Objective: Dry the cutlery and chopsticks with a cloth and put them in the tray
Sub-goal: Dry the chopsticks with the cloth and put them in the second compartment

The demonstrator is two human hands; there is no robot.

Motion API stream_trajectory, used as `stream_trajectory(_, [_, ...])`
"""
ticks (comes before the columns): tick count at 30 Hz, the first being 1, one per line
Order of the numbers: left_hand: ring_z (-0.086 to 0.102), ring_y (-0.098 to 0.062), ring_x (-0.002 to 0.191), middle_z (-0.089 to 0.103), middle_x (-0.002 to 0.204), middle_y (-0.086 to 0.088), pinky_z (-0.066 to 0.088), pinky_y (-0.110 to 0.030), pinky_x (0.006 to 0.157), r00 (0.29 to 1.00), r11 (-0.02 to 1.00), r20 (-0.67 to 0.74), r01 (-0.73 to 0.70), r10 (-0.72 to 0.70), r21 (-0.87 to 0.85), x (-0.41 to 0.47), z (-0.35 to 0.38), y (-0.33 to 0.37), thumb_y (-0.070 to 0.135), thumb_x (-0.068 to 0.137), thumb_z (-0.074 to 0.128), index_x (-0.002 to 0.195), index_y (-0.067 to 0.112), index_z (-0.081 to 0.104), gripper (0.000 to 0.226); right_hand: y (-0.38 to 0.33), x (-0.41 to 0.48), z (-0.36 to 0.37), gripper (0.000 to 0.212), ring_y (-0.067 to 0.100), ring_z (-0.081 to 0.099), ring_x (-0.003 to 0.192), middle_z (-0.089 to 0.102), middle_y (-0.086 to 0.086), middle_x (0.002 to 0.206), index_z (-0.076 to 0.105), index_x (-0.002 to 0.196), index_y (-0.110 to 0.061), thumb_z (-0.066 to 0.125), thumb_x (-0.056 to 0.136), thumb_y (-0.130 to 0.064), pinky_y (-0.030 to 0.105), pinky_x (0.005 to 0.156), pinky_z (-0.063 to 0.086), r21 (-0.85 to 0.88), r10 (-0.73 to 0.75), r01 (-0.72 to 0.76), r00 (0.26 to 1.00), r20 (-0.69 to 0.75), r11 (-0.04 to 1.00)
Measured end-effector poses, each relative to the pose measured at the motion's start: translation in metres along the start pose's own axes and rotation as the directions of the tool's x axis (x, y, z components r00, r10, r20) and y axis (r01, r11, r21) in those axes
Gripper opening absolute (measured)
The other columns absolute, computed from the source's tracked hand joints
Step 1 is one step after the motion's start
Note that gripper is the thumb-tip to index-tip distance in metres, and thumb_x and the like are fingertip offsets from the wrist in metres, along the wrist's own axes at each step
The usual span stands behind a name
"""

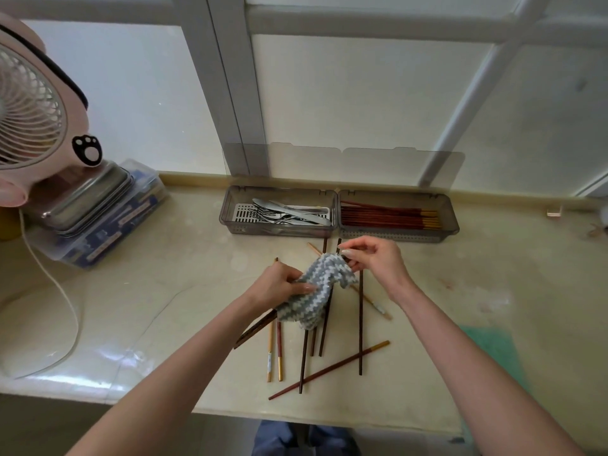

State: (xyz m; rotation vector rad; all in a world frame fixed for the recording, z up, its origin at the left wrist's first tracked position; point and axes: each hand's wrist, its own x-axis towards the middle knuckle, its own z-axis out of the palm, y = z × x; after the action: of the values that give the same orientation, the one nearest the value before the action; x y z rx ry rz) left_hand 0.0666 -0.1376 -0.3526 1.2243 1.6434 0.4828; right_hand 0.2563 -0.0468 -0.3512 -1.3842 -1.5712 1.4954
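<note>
Chopsticks (304,357) wrapped mid-length in cloth (320,284), long axis running near-to-far, far ends toward tray (394,235). Left hand (279,284) clenches cloth round them; right hand (378,258) pinches far ends, probably a pair, cloth hides count. Right hand nearer tray, just short of it.

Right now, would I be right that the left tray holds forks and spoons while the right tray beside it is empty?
Not quite: the head view shows the right tray holding red chopsticks with yellow ends. The left tray does hold forks and spoons.
</note>
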Motion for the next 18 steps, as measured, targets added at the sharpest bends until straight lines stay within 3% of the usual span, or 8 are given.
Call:
stream_trajectory(4, [0.065,-0.017,0.076,0.069,0.082,-0.007,0.054,-0.032,0.074,1.000,0.998,0.010,0.016,-0.015,-0.061,-0.002,-0.008,0.005,0.027,0.083,0.067,0.088,0.006,0.071,0.023,0.001,0.009,-0.018,0.010,0.014,0.064,0.053,0.070,0.009,0.067,0.071,0.076,-0.008,0.072,0.077,0.002,0.023,0.054,0.054,0.037,0.032,-0.028,0.993,-0.111,0.999])
stream_trajectory(9, [0.066,-0.020,0.081,0.070,0.086,-0.010,0.053,-0.035,0.079,0.999,0.998,-0.020,0.034,-0.035,-0.044,-0.002,-0.023,0.005,0.028,0.082,0.068,0.088,0.008,0.072,0.022,0.001,0.029,-0.060,0.010,0.020,0.066,0.052,0.069,0.013,0.068,0.068,0.074,-0.008,0.070,0.079,0.000,0.031,0.060,0.059,0.042,0.050,-0.042,0.970,-0.236,0.998])
stream_trajectory(14, [0.062,-0.022,0.069,0.067,0.077,-0.020,0.050,-0.035,0.063,0.982,0.987,-0.173,0.049,-0.075,-0.152,0.000,-0.023,0.008,0.026,0.084,0.067,0.084,-0.004,0.068,0.030,0.005,0.047,-0.106,0.014,0.010,0.059,0.039,0.063,0.011,0.067,0.065,0.072,-0.006,0.066,0.080,0.006,0.019,0.049,0.054,0.160,0.108,-0.048,0.913,-0.394,0.986])
stream_trajectory(18, [0.065,-0.012,0.055,0.069,0.063,-0.003,0.050,-0.021,0.048,0.940,0.887,-0.316,-0.032,-0.131,-0.462,-0.006,-0.029,0.008,0.016,0.088,0.062,0.083,0.001,0.068,0.017,0.022,0.061,-0.159,0.020,0.009,0.058,0.036,0.060,0.012,0.073,0.059,0.069,-0.007,0.065,0.081,0.007,0.017,0.050,0.055,0.357,0.255,-0.046,0.783,-0.567,0.933])
